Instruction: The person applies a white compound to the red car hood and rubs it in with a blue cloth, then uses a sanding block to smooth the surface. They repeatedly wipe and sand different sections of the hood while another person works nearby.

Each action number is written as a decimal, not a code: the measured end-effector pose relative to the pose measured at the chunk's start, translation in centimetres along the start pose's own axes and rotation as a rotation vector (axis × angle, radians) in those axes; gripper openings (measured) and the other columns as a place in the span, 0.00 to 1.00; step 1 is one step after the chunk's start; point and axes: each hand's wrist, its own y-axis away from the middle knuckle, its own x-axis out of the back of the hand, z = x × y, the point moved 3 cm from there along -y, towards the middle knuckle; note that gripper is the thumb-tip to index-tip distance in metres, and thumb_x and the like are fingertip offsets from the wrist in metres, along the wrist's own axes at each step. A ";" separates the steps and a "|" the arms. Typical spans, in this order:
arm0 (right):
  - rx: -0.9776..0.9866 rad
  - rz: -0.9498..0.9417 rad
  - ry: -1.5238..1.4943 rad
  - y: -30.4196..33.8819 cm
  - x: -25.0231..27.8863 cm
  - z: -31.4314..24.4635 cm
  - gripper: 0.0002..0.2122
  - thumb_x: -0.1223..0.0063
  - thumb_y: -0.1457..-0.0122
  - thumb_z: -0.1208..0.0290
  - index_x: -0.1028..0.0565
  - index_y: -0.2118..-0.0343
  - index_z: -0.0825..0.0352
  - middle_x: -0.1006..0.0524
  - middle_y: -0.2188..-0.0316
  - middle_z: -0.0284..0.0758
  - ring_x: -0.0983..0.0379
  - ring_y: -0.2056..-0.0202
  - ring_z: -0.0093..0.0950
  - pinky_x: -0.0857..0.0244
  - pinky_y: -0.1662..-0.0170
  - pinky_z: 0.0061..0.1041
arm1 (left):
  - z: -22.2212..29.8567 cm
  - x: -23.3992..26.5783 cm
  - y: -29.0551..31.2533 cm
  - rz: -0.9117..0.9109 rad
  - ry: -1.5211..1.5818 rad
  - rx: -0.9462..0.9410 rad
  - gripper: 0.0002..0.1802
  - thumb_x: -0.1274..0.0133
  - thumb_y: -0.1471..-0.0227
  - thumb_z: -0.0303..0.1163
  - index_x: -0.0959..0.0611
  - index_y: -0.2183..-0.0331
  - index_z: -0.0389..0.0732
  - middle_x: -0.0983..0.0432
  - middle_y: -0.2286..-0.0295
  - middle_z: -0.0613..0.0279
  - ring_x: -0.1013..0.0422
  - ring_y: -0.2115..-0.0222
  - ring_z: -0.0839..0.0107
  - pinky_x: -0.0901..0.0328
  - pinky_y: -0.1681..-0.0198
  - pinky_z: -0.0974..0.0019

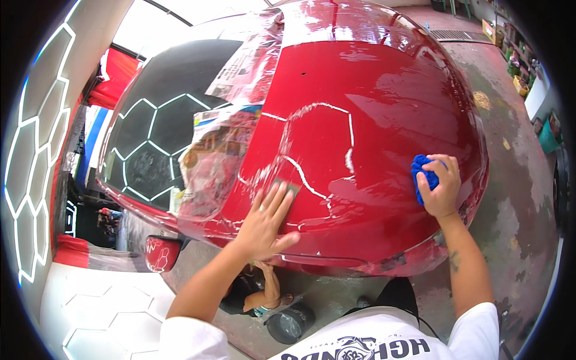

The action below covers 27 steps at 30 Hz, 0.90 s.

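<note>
A glossy red car hood [378, 114] with wet streaks spreads before me. My left hand [264, 219] lies flat on it, fingers together and thumb out, pressing down a small grey-brown piece of sandpaper [292, 189]. The sheet's edge shows beside the index finger; the rest is hidden under the fingers. Farther right, my right hand [443, 183] is closed around a bunched blue cloth [421, 174], which touches the hood near its right side. Newspaper [219, 150] and clear plastic cover the strip between the hood and the dark windshield [162, 132].
A red side mirror [162, 253] sticks out at the lower left. Below the car's near edge, another person's arm [271, 288] reaches up beside a black bucket [290, 324]. Shelves with containers and a teal bucket [549, 135] line the right wall. The floor there is stained.
</note>
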 end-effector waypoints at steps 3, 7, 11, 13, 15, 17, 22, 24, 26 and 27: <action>-0.018 0.006 0.005 0.2 -0.3 0.0 0.08 0.32 0.46 0.67 0.19 0.66 0.61 0.16 0.55 0.38 0.23 0.53 0.44 0.28 0.48 0.45 | -0.7 -0.1 8.5 -0.103 -0.022 0.012 0.60 0.53 0.32 0.72 0.44 0.21 0.32 0.54 0.21 0.37 0.60 0.19 0.41 0.68 0.19 0.36; -0.016 0.001 0.038 0.0 -0.4 0.2 0.09 0.31 0.48 0.67 0.20 0.66 0.61 0.17 0.54 0.38 0.23 0.53 0.45 0.28 0.48 0.46 | -2.9 -0.1 4.6 -0.080 -0.019 -0.035 0.60 0.53 0.31 0.71 0.44 0.21 0.32 0.54 0.21 0.36 0.60 0.19 0.41 0.68 0.19 0.36; -0.021 -0.035 0.035 -0.1 0.0 0.2 0.10 0.31 0.50 0.67 0.20 0.66 0.61 0.18 0.54 0.41 0.23 0.53 0.47 0.29 0.50 0.48 | -7.3 1.6 -14.5 0.019 -0.066 0.007 0.55 0.54 0.29 0.67 0.45 0.21 0.34 0.56 0.20 0.39 0.63 0.18 0.46 0.68 0.18 0.39; -0.011 -0.042 0.002 0.0 0.0 0.5 0.11 0.31 0.52 0.66 0.20 0.66 0.60 0.18 0.54 0.40 0.23 0.53 0.47 0.29 0.50 0.49 | -9.5 4.1 -25.7 0.002 -0.082 0.077 0.53 0.58 0.26 0.67 0.47 0.20 0.36 0.58 0.20 0.42 0.65 0.18 0.51 0.69 0.17 0.43; -0.003 -0.071 0.019 0.1 0.2 0.8 0.12 0.30 0.54 0.64 0.20 0.66 0.59 0.18 0.54 0.39 0.22 0.53 0.47 0.28 0.49 0.48 | -11.4 5.9 -36.9 0.043 -0.131 0.166 0.55 0.66 0.26 0.72 0.50 0.19 0.39 0.60 0.19 0.45 0.66 0.18 0.53 0.69 0.17 0.43; -0.008 -0.103 -0.026 0.2 -0.2 0.5 0.13 0.30 0.54 0.62 0.18 0.66 0.57 0.17 0.54 0.38 0.22 0.53 0.46 0.27 0.49 0.47 | -16.0 6.3 -45.7 0.025 -0.154 0.286 0.54 0.73 0.26 0.75 0.51 0.19 0.46 0.62 0.18 0.51 0.66 0.18 0.54 0.67 0.18 0.36; -0.027 -0.116 -0.052 0.6 0.5 0.6 0.13 0.29 0.55 0.60 0.17 0.65 0.56 0.17 0.54 0.37 0.21 0.53 0.45 0.27 0.49 0.47 | -18.8 7.2 -56.5 0.143 0.026 0.425 0.66 0.71 0.36 0.85 0.49 0.19 0.41 0.57 0.19 0.51 0.62 0.18 0.54 0.65 0.17 0.37; -0.012 -0.106 -0.035 0.8 0.5 1.0 0.13 0.29 0.55 0.61 0.17 0.66 0.57 0.17 0.54 0.38 0.21 0.53 0.46 0.27 0.49 0.47 | -17.9 6.0 -53.8 0.133 -0.024 0.356 0.65 0.73 0.34 0.84 0.49 0.19 0.40 0.56 0.19 0.47 0.60 0.18 0.53 0.63 0.18 0.37; 0.014 -0.085 -0.049 0.5 -0.1 0.9 0.13 0.29 0.55 0.61 0.18 0.66 0.58 0.17 0.53 0.38 0.22 0.53 0.46 0.27 0.49 0.48 | -16.7 5.1 -46.9 0.138 -0.117 0.274 0.64 0.74 0.32 0.83 0.48 0.20 0.38 0.54 0.20 0.43 0.58 0.19 0.50 0.61 0.18 0.39; 0.013 -0.084 -0.037 0.4 -0.1 1.0 0.13 0.30 0.54 0.62 0.18 0.65 0.59 0.17 0.53 0.40 0.22 0.53 0.47 0.27 0.49 0.49 | -14.2 4.8 -42.7 0.144 -0.098 0.240 0.63 0.71 0.31 0.81 0.48 0.20 0.36 0.55 0.20 0.42 0.59 0.19 0.48 0.61 0.17 0.42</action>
